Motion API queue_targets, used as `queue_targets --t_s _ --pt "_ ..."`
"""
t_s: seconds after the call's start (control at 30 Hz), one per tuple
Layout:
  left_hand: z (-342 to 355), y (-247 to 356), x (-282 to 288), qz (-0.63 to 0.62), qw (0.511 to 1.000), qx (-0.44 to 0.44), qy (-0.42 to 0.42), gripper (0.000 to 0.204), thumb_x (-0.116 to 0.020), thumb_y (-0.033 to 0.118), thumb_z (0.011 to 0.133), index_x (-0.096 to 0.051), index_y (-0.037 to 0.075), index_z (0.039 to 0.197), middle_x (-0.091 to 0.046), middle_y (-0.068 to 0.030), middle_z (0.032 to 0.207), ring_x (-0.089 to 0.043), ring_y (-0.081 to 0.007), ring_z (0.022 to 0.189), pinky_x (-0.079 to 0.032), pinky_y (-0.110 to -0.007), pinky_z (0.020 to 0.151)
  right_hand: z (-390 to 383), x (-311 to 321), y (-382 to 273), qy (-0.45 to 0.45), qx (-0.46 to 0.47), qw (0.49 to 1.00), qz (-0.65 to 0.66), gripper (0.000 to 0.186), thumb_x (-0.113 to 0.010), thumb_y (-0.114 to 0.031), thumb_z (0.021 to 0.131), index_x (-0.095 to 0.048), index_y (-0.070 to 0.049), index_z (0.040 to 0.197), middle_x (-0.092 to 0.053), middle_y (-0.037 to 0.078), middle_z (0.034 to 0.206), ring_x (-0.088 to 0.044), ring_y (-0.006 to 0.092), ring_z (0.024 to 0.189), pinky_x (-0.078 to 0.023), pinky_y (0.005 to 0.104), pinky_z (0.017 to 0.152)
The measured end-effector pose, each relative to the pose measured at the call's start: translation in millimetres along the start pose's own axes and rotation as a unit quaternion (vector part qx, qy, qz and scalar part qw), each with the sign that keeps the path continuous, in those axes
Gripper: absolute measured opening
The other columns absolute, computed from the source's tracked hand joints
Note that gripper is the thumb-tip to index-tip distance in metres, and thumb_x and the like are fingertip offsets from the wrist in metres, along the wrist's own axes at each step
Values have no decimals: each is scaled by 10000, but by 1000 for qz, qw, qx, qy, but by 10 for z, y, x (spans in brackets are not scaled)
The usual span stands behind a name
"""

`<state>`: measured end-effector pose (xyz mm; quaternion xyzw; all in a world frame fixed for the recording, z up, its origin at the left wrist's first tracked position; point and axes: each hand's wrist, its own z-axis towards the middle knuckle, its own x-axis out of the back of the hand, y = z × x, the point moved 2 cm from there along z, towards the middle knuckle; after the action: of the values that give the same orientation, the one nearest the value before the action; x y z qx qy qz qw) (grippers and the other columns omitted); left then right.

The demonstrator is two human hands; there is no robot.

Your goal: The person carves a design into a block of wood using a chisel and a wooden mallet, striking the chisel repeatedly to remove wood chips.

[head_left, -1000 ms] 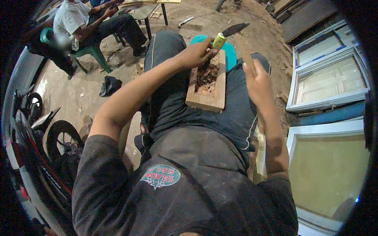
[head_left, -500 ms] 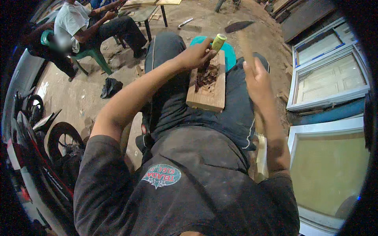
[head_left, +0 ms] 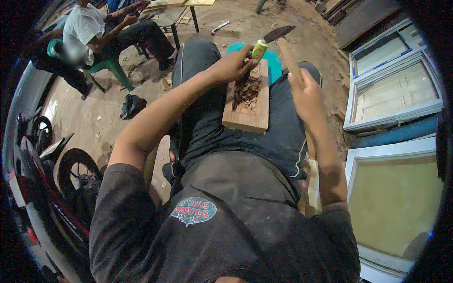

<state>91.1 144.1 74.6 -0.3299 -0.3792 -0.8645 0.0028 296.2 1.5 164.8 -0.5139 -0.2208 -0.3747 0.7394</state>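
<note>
A pale wooden block (head_left: 246, 121) rests across my thighs, with a rough hollow cut in its top full of dark wood chips (head_left: 247, 92). My left hand (head_left: 232, 67) is closed around a chisel (head_left: 259, 50) with a yellow-green handle, standing tilted over the far part of the hollow; its blade is hidden by my fingers. In my right hand (head_left: 307, 92) is a hammer with a wooden handle (head_left: 290, 59) and a long, dark, pointed head (head_left: 280, 33). The head's near end lies right by the chisel's handle top; whether they touch, I cannot tell.
Beyond the block is a turquoise seat (head_left: 275, 66). White-framed panels (head_left: 347, 174) lean along the right. A person on a green chair (head_left: 111, 70) sits far left by a table (head_left: 165, 20). A motorbike (head_left: 78, 174) stands left; a black bag (head_left: 132, 106) lies on the ground.
The hammer head has come left and slightly down to the top of the chisel's handle. My left hand and the chisel have hardly moved.
</note>
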Motion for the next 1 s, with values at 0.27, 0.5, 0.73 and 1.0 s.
queue_targets --t_s 0.27,0.5,0.73,1.0 --pt "-2 -17 -21 27 1000 -14 3 434 -497 383 1016 -391 34 1250 -646 -270 1031 -623 -463 954 -483 -504 763 2 -21 32 -4 -31 999 16 369 -560 -355 978 -559 12 1011 -628 303 836 -613 502 846 -471 524 715" --pt "5 -15 6 20 998 37 -38 453 -531 303 1012 -365 48 1347 -640 -237 1168 -645 -382 1092 -509 -436 899 -13 2 -25 -25 -27 999 -7 368 -552 -361 983 -563 -1 1060 -640 305 903 -618 498 898 -486 516 739" --pt "17 9 8 7 1000 -17 2 433 -495 387 1015 -393 33 1244 -647 -276 1033 -613 -474 963 -480 -508 766 20 -5 -18 -15 -17 1000 -7 355 -551 -346 983 -568 -1 1069 -648 302 907 -628 489 904 -494 511 741" --pt "39 17 -17 5 999 -34 8 436 -494 401 1013 -407 33 1230 -651 -271 1029 -617 -469 956 -480 -515 763 7 -41 84 -6 -11 1000 -2 349 -541 -349 998 -567 -3 1023 -557 204 762 -537 296 737 -448 412 665"
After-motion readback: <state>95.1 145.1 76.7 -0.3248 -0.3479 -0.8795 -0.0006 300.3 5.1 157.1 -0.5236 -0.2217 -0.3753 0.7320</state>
